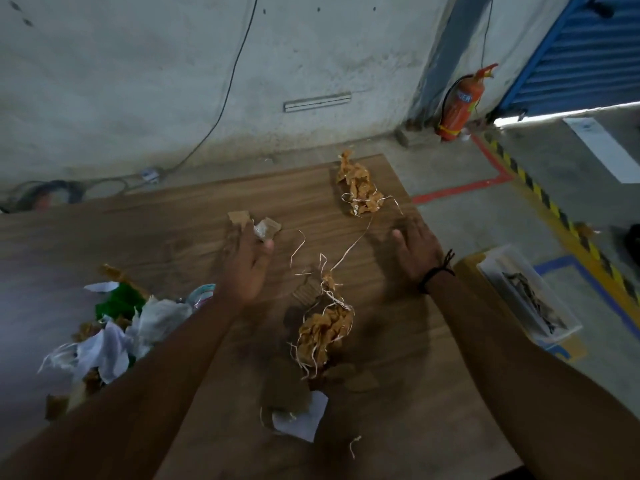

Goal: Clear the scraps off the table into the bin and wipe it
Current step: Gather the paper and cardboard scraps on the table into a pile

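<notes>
Pinching small cardboard scrap (pixel 266 227) with my left hand (pixel 246 263); right hand (pixel 417 252) lying flat, fingers spread, on table (pixel 104 237). Clearing barely starting, I'm judging: far wad (pixel 358 188), near wad (pixel 325 330), left pile (pixel 114 320) awaiting pickup. Bin (pixel 530 296) sitting right, beside table. Wiping not begun.

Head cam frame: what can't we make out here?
All head view.
Left hand: motion-blurred; grip on cardboard scraps unclear.
Scrap pile: partly covered by left forearm.
Bin: contents dim, unidentifiable.
Table: left and near edges cut off by the frame.
</notes>
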